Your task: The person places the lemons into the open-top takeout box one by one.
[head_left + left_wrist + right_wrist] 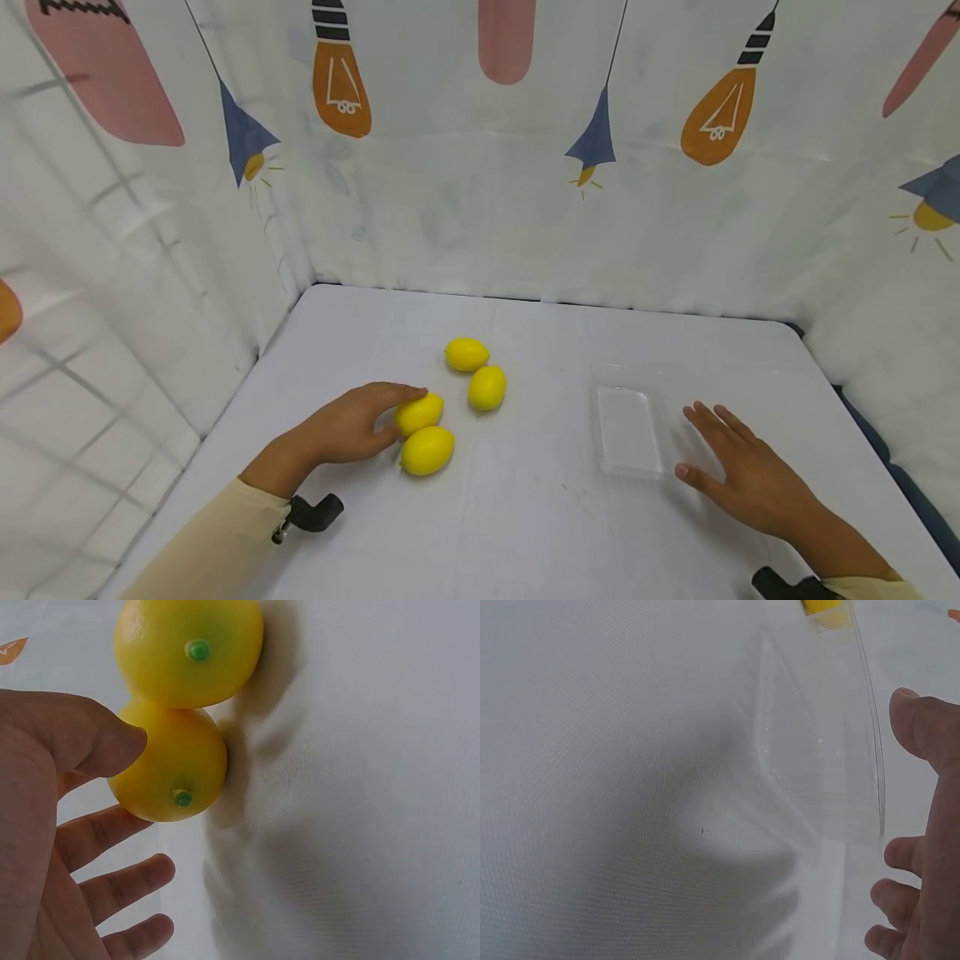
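Observation:
My left hand (348, 425) is at a yellow lemon (422, 413), its thumb and index finger on either side of it. In the left wrist view the thumb (112, 742) presses against that lemon (184, 761), and the other fingers spread below. A second lemon (427, 451) touches it on the near side. Farther back lie two more lemons, one (467, 355) behind the other (487, 388). My right hand (750, 479) hovers with spread fingers just right of a clear plastic tray (628, 429), holding nothing.
A white cloth covers the table (540, 525). Behind it hangs a white curtain (480, 217) printed with lamps and bulbs, which also runs along the left side. The table's right edge lies beyond my right hand.

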Tool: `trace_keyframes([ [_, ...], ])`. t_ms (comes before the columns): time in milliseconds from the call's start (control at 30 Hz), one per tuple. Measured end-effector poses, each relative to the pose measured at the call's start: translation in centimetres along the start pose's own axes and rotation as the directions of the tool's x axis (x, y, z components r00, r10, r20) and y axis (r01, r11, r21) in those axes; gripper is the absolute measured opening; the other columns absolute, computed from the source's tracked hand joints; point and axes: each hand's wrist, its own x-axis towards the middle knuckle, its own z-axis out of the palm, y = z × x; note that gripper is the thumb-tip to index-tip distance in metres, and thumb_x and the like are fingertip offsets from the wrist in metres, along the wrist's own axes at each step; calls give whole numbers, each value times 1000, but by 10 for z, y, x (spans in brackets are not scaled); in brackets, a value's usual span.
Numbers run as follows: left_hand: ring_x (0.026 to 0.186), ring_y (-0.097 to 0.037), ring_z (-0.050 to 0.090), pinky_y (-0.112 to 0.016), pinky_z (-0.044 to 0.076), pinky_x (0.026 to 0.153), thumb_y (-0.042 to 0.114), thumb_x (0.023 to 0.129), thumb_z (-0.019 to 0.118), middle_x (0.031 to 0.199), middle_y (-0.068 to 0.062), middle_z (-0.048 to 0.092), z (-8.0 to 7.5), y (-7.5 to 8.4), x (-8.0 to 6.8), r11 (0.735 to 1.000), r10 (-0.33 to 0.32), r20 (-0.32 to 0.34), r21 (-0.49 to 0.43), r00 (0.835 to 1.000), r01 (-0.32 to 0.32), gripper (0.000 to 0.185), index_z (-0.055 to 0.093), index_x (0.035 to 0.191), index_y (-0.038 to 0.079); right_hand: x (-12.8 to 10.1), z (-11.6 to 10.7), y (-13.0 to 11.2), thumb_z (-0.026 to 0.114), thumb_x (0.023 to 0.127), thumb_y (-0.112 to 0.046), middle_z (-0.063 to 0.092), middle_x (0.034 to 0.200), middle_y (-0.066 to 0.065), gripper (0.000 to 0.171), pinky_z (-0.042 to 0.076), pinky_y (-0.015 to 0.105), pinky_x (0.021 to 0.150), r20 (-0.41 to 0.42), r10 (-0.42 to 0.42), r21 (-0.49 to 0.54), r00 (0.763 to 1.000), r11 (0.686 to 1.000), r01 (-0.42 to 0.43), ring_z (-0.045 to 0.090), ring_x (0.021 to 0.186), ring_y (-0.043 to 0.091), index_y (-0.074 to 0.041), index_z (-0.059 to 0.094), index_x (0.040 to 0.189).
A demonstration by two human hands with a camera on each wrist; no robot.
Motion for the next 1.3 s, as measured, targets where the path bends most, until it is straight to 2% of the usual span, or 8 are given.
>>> trace_keyframes([
  [400, 135, -26, 51, -51, 40, 112, 22, 96, 67, 146, 0, 56, -1, 3, 1, 998, -66, 5, 6, 998, 66, 57, 53, 151, 19, 1, 1, -2, 64, 95, -59, 32, 163, 18, 86, 31, 73, 104, -1, -9, 1, 1000, 1000, 9, 22, 149, 44, -10, 34, 160],
  [667, 121, -19, 57, -46, 46, 106, 31, 94, 73, 133, 4, 61, 0, 2, 3, 994, -110, 4, 8, 994, 110, 58, 54, 149, 21, 2, 2, -1, 64, 95, -60, 31, 163, 18, 88, 31, 74, 104, 9, -7, -4, 1000, 1000, 7, 21, 150, 44, -12, 32, 161],
  [767, 119, -20, 58, -47, 47, 105, 32, 94, 75, 130, 4, 62, 0, 2, 3, 994, -114, 4, 3, 994, 114, 60, 54, 149, 20, 2, 2, -2, 63, 95, -62, 31, 163, 18, 89, 30, 74, 105, 12, -4, -7, 1000, 1000, 4, 22, 150, 44, -12, 31, 161],
  [1067, 132, -28, 53, -52, 42, 110, 41, 90, 80, 143, -3, 57, 1, 3, 5, 987, -158, -4, -32, 987, 157, 64, 56, 144, 18, 2, 3, -1, 64, 94, -62, 33, 162, 19, 89, 32, 74, 104, 9, -7, -12, 1000, 1000, 7, 22, 149, 44, -11, 32, 161],
  [1300, 132, -25, 54, -51, 43, 110, 45, 87, 81, 143, 1, 57, 3, 1, 9, 979, -190, 27, -70, 981, 192, 68, 53, 146, 24, 3, 2, -2, 64, 94, -62, 35, 161, 19, 89, 33, 73, 104, 4, -9, -19, 1000, 1000, 9, 23, 149, 44, -11, 34, 160],
])
